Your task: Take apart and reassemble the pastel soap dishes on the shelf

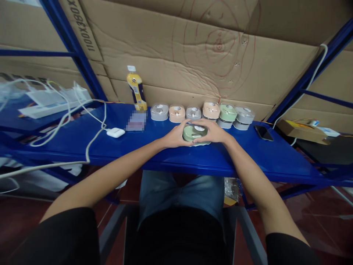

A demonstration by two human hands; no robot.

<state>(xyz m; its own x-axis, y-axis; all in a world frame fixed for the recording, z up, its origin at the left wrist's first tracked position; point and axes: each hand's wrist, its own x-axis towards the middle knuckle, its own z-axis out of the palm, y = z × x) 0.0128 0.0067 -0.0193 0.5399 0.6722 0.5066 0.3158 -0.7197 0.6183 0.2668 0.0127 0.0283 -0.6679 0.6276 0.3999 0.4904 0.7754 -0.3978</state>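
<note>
A small green case in clear packaging rests on the blue table in front of me. My left hand wraps round its left side, and my right hand curls round its right side, with the thumbs near the front. A round white label shows on top of the case, between the hands. Just behind stands a row of similar packed cases: a grey one, a peach one, another grey one, and on the right stacked ones with peach, green and grey tops.
A yellow drink bottle stands at the back left. Near it lie a blurred packet and a white charger on a cable. A phone lies on the right, before an open cardboard box. Cardboard walls the back.
</note>
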